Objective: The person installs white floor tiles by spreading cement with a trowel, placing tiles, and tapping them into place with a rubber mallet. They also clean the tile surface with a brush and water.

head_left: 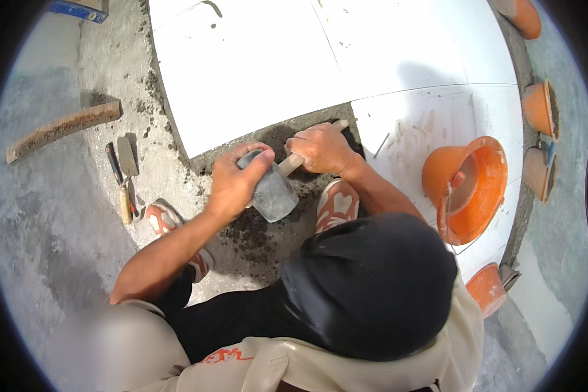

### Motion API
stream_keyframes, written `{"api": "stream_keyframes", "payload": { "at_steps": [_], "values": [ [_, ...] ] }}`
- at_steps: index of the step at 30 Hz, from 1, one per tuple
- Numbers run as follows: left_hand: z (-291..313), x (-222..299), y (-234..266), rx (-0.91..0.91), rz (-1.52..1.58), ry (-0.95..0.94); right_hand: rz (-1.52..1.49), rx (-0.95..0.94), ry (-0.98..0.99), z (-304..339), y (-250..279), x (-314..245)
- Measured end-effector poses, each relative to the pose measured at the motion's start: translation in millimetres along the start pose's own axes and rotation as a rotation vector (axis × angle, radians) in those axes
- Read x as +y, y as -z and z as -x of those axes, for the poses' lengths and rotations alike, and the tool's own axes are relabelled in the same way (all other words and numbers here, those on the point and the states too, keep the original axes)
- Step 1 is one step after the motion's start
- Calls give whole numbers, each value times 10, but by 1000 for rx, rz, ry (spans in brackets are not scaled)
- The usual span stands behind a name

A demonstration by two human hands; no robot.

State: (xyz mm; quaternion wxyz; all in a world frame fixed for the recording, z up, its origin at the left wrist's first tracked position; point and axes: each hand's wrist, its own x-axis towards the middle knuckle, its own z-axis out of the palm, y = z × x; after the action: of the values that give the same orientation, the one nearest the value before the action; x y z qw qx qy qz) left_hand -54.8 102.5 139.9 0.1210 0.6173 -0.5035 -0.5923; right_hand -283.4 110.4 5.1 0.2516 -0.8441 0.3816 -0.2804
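A rubber mallet [274, 197] with a dark grey head and a pale wooden handle is in both my hands. My left hand [237, 179] is closed around the top of its head. My right hand [323, 147] wraps round the handle, whose end sticks out past the fist. Beneath them lies a bed of grey mortar [253, 236], spread along the edge of the large white tiles [255, 72]. The mallet head hangs over this mortar, in front of the tile edge; whether it touches anything I cannot tell.
On the right-hand tiles, an orange bucket [437, 171] leans beside my right arm. More orange buckets [536, 108] line the far right. Left of my shoes lie a trowel [127, 157], a black-handled tool [114, 161], a brown wooden strip [65, 129] and a blue-edged level [78, 10].
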Motion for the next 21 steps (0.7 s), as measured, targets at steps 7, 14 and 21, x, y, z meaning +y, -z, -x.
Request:
{"api": "stream_keyframes", "payload": {
  "at_steps": [7, 14, 21],
  "values": [
    [45, -196, 231, -6, -2, -63, 72, 12, 25, -183, 2, -208],
    [-180, 26, -71, 61, 52, 22, -12, 6, 15, -59, 98, 156],
    [-142, 271, 516, -354, 65, -226, -165, 155, -25, -162, 365, -382]
  ]
}}
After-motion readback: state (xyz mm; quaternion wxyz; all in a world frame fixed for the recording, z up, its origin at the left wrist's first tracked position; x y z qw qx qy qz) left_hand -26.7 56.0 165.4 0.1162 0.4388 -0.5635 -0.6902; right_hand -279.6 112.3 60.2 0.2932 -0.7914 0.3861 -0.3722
